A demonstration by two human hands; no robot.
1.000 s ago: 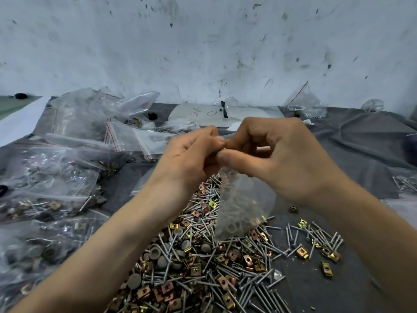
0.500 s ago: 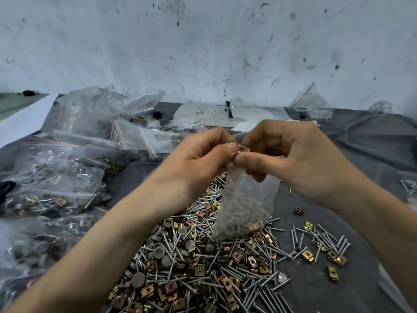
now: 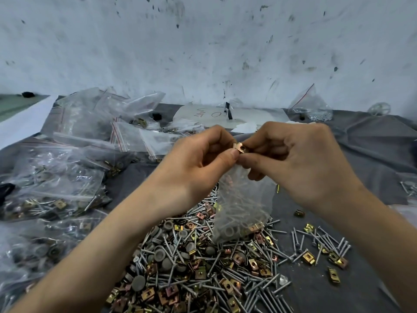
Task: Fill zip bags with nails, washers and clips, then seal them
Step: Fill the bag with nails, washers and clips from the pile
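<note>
Clear plastic zip bag (image 3: 243, 199) hangs upright in front of the person, above the heap on the desk, with its bottom corner touching the heap. Both hands are grasping its top edge. The left hand (image 3: 203, 163) pinches the rim between thumb and curled forefinger, and the right hand (image 3: 300, 163) pinches it just beside, so that the two thumbs meet. A small copper-coloured folded metal clip (image 3: 240, 147) sits at the bag's mouth, right where the fingertips come together; I cannot tell which hand holds it. Inside the zip bag, silver nails, grey round washers and one brass clip lie gathered at the bottom.

Under it spreads a loose heap of silver nails, grey washers and brass clips (image 3: 194, 263), on the dark grey cloth (image 3: 372, 154) that covers the desk. A smaller scatter of nails and clips (image 3: 320, 247) lies apart to the right. Filled clear bags (image 3: 52, 184) are piled at the left, and flat red-striped bags (image 3: 135, 136) lie behind the left hand. A white sheet with handwriting (image 3: 209, 114) rests near the scuffed white wall (image 3: 203, 53), and another clear bag (image 3: 309, 105) stands against the wall at the right.
</note>
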